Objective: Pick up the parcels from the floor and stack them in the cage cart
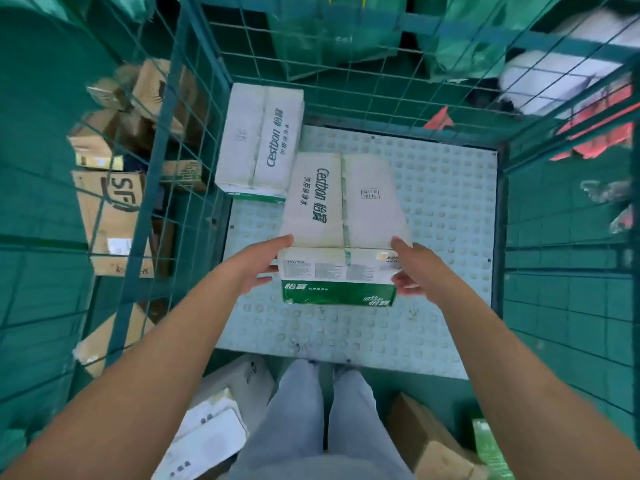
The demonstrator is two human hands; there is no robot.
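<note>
Parcel (341, 216) gripped at both ends, left hand (254, 266), right hand (414, 271); placing step. Next: lower beside first box (258, 140) on cart floor (443, 209).

"Cestbon" is printed on top of the near white box (341, 202) and the far white box (258, 142); "SF" marks a brown carton (110, 216).

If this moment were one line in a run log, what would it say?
stage: placing | held: white-and-green Cestbon carton | left hand, right hand: gripping its sides | cart: blue wire cage cart, one matching carton inside
</note>
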